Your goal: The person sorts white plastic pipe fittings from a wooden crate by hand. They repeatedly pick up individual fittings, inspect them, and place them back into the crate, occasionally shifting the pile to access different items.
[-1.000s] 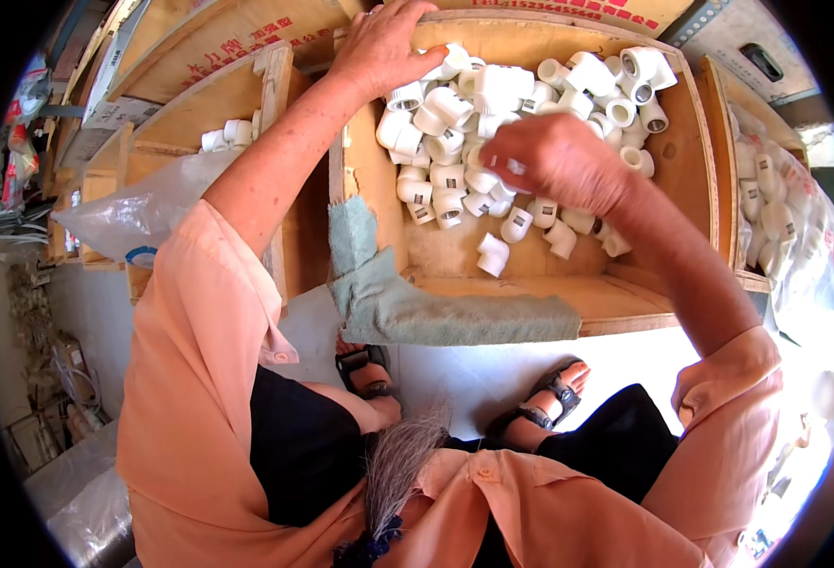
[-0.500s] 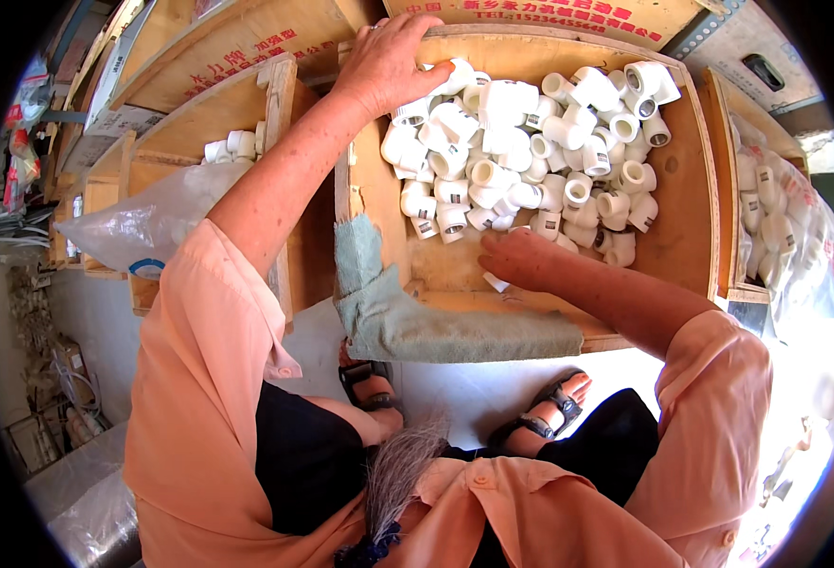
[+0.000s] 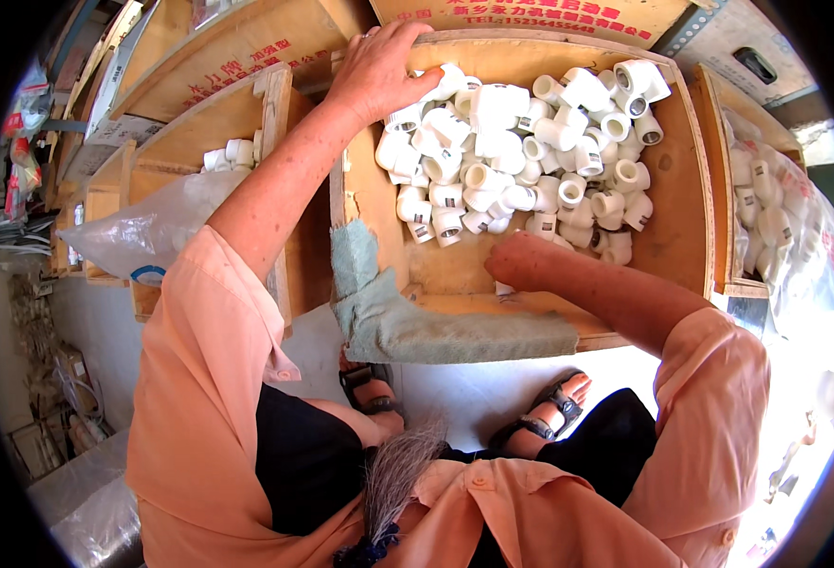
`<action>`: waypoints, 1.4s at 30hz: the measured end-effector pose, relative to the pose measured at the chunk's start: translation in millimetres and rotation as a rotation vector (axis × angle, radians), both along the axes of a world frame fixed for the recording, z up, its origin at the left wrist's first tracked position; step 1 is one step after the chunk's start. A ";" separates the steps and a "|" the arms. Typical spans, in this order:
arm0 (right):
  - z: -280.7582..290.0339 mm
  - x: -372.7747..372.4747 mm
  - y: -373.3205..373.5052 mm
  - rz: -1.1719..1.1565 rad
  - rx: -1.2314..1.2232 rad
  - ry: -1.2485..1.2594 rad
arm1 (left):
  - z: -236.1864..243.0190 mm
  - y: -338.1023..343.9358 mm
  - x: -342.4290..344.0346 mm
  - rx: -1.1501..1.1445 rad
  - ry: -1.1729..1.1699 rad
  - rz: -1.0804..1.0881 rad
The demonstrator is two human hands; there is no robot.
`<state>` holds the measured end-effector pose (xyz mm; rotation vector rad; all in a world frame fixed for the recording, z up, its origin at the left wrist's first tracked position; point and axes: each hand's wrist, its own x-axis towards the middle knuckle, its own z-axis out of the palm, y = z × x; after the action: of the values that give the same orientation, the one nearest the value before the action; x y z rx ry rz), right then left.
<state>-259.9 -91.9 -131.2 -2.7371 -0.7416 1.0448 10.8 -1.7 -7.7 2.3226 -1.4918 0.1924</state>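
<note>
A wooden crate (image 3: 337,180) holds a heap of white plastic pipe fittings (image 3: 550,151), many of them elbows, piled toward its far side. At the crate's far left corner, my left hand (image 3: 384,76) grips the rim, its thumb reaching inside beside the fittings. My right hand (image 3: 523,263) is low inside the crate at the near edge of the heap, its fingers curled closed. A small part of a white pipe fitting (image 3: 504,288) shows below those fingers; the rest of it is hidden.
Grey-green cloth (image 3: 436,327) covers the crate's near left corner and front edge. To the left stands another wooden crate (image 3: 275,180) with a clear plastic bag (image 3: 152,227). A bag of white fittings (image 3: 777,208) sits on the right. Printed wooden boxes (image 3: 531,14) stand behind.
The crate and its fittings have shifted slightly left in view, with my left hand still on its rim. My right hand has turned a little, and less of the white fitting shows beneath it.
</note>
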 end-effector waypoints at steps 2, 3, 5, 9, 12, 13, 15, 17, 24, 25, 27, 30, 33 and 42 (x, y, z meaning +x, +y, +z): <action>18.1 5.2 -3.5 -0.009 0.028 0.039 | -2.6 3.1 3.0 -0.012 -0.001 -0.003; 28.4 8.8 -4.9 -0.044 0.010 0.057 | -3.8 3.0 4.3 -0.016 -0.003 -0.004; 56.0 15.7 -8.8 -0.118 -0.027 0.096 | -6.4 1.0 5.3 -0.026 -0.002 -0.009; 111.1 23.1 -42.1 -0.345 0.208 -0.169 | -7.7 -2.7 4.2 -0.015 -0.001 -0.013; 162.1 41.2 -60.6 -0.498 0.310 -0.503 | -5.2 10.6 7.3 0.001 -0.015 0.020; 170.7 45.9 -69.0 -0.517 0.269 -0.620 | -6.4 8.7 6.9 -0.005 -0.015 0.017; 186.8 55.6 -84.9 -0.572 0.209 -0.823 | -7.4 5.6 6.0 -0.009 -0.014 0.011; 185.4 58.5 -97.8 -0.594 0.143 -1.014 | -6.5 1.1 4.9 -0.007 -0.011 0.004; 136.9 65.1 -112.0 -0.557 0.020 -0.931 | -5.7 0.6 6.0 0.002 0.001 -0.006; 137.0 64.6 -107.7 -0.546 0.024 -0.934 | -6.5 2.0 5.7 0.007 0.001 -0.003; 143.5 62.2 -103.7 -0.554 0.036 -0.939 | -8.0 2.5 5.2 0.007 -0.005 -0.005; 154.2 53.6 -91.5 -0.485 0.154 -0.845 | -10.5 1.4 7.9 -0.018 -0.039 -0.017; 137.2 42.6 -75.9 -0.323 0.221 -0.622 | -13.2 6.6 13.3 -0.007 -0.065 -0.002; 32.2 -3.2 -40.6 -0.198 -0.130 -0.273 | -7.1 -0.8 4.5 0.015 -0.015 0.010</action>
<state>-263.2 -132.5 -99.0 -3.0276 -0.4321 0.7113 15.2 -2.5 -14.8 2.3458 -1.4942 0.2027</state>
